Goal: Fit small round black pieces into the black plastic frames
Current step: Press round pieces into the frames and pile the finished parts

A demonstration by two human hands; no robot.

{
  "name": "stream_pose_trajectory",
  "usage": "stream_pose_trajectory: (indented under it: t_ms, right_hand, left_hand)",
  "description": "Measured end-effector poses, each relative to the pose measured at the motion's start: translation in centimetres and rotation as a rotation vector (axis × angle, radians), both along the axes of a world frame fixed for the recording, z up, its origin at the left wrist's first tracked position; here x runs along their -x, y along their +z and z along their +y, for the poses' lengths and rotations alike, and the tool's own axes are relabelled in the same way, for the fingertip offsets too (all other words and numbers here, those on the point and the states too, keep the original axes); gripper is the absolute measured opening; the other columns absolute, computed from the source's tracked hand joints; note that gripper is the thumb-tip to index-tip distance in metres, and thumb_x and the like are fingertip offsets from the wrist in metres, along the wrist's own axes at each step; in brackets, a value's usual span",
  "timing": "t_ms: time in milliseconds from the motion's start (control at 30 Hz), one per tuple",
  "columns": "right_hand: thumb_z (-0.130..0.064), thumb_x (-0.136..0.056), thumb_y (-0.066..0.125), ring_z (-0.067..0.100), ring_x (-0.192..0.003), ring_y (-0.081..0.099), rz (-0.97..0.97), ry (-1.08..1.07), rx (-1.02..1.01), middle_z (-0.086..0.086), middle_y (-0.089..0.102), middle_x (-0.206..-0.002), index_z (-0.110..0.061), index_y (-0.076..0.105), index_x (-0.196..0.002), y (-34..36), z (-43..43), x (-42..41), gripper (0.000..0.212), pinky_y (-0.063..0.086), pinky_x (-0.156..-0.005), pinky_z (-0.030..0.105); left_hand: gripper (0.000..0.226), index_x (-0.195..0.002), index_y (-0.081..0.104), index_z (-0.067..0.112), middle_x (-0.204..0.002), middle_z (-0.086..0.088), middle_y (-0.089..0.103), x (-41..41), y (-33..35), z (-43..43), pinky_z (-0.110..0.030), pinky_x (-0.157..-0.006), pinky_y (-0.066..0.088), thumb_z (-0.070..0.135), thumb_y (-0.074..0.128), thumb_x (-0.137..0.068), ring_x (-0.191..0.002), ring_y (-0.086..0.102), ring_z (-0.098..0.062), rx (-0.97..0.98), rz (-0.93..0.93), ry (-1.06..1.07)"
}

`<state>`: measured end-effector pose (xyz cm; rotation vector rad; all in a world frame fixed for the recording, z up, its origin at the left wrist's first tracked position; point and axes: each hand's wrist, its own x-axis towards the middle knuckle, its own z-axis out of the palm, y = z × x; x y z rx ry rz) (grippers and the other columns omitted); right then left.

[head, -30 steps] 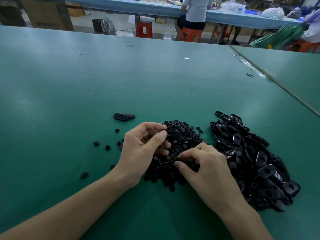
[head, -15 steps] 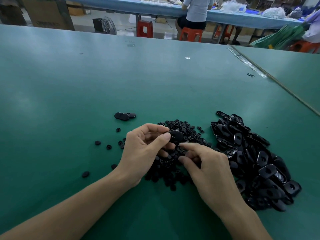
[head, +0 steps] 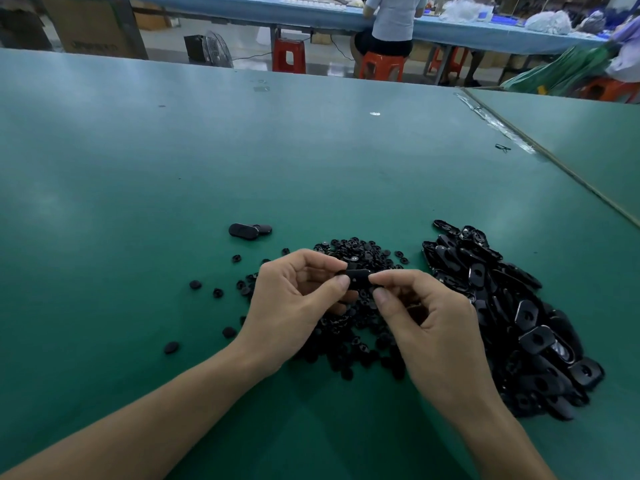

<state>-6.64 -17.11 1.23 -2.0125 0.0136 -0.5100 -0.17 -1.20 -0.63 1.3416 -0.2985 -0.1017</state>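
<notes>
Where the two hands meet above the near middle of the green surface (head: 311, 168), a single black plastic frame (head: 358, 274) is held clear of the surface between them. The left hand (head: 294, 306) pinches the frame's left end between thumb and index finger, with the other fingers curled beneath. The right hand (head: 436, 327) closes its index fingertip and thumb on the frame's right end; whether a round piece lies between those fingertips cannot be told.

Directly under and beyond the hands lies the heap of small round black pieces (head: 363, 249). A few loose round pieces (head: 195, 285) are scattered toward the left edge. The heap of frames (head: 526, 317) lies just beside the round pieces, toward the right edge. Two oblong black parts (head: 244, 231) rest touching each other, apart from both heaps, on the far left side of them.
</notes>
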Motion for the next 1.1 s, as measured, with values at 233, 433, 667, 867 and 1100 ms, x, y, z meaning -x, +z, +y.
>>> stream_pose_trajectory:
  t_ms: [233,433,667,867,1100]
  right_hand:
    - [-0.013,-0.089,0.073,0.006,-0.081,0.068,0.019,-0.003,-0.052,-0.017,0.07,-0.082,-0.032,0.072,-0.098,-0.16,0.3,-0.01,0.021,0.049,-0.07,0.011]
    - [-0.011,-0.087,0.075,0.002,-0.076,0.069,0.007,-0.012,0.015,-0.022,0.072,-0.079,-0.034,0.073,-0.086,-0.08,0.52,0.05,0.024,0.048,-0.066,0.007]
    - [-0.01,-0.087,0.075,0.002,-0.076,0.068,-0.002,-0.027,0.034,-0.022,0.071,-0.08,-0.034,0.07,-0.086,-0.12,0.6,0.11,0.024,0.048,-0.065,0.008]
    - [-0.009,-0.086,0.075,0.001,-0.075,0.067,0.024,-0.029,0.069,-0.022,0.07,-0.078,-0.033,0.07,-0.082,-0.19,0.54,0.03,0.025,0.047,-0.065,0.008]
    - [-0.006,-0.086,0.075,-0.001,-0.074,0.068,0.035,-0.035,0.033,-0.023,0.071,-0.076,-0.034,0.071,-0.08,-0.36,0.98,-0.03,0.028,0.046,-0.065,0.006]
  left_hand:
    - [0.017,-0.088,0.075,0.02,-0.081,-0.007,0.075,0.2,0.06,0.06,-0.026,-0.066,0.06,0.006,0.077,-0.079,-0.074,0.076,-0.025,-0.082,-0.058,-0.038]
    - [0.015,-0.088,0.074,0.018,-0.08,-0.006,0.076,0.19,-0.02,-0.12,-0.027,-0.068,0.06,0.01,0.077,-0.075,-0.072,0.074,-0.019,-0.136,-0.087,-0.063]
    - [0.015,-0.086,0.075,0.015,-0.083,-0.007,0.077,0.25,0.13,-0.13,-0.028,-0.071,0.06,0.006,0.076,-0.075,-0.075,0.074,-0.019,-0.139,-0.109,-0.084]
    - [0.017,-0.085,0.074,0.021,-0.082,-0.004,0.077,0.4,0.22,-0.17,-0.029,-0.072,0.06,0.009,0.077,-0.074,-0.075,0.073,-0.017,-0.198,-0.148,-0.079]
    - [0.016,-0.089,0.07,0.02,-0.081,-0.002,0.074,0.64,0.09,-0.25,-0.035,-0.068,0.061,0.012,0.075,-0.075,-0.073,0.072,-0.024,-0.282,-0.216,-0.039]
